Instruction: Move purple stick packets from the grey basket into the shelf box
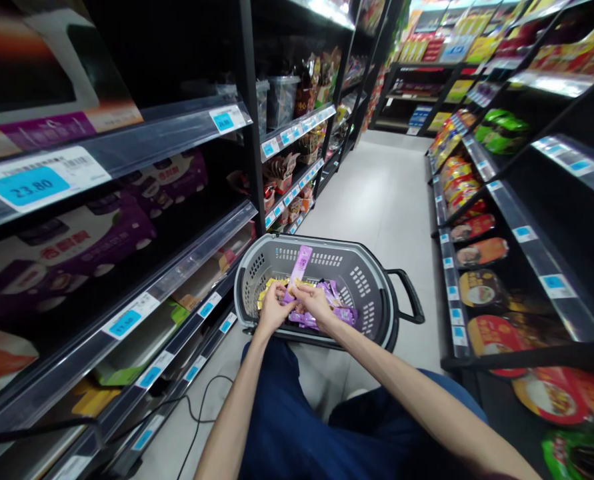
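Note:
Both of my hands are together over a grey shopping basket on the floor in front of my knees. Between them stands a long purple snack packet, its upper end rising above my fingers. My left hand is closed round the packet's lower part. My right hand pinches it from the other side. Beneath lie several more purple packets on the right and yellow packets on the left. My fingers partly cover the pile.
Close on the left, shelves with price tags hold purple cartons. Shelves at the right carry instant noodle bowls. The basket's black handle sticks out rightward. A black cable runs along the floor at left. The aisle floor stretches ahead.

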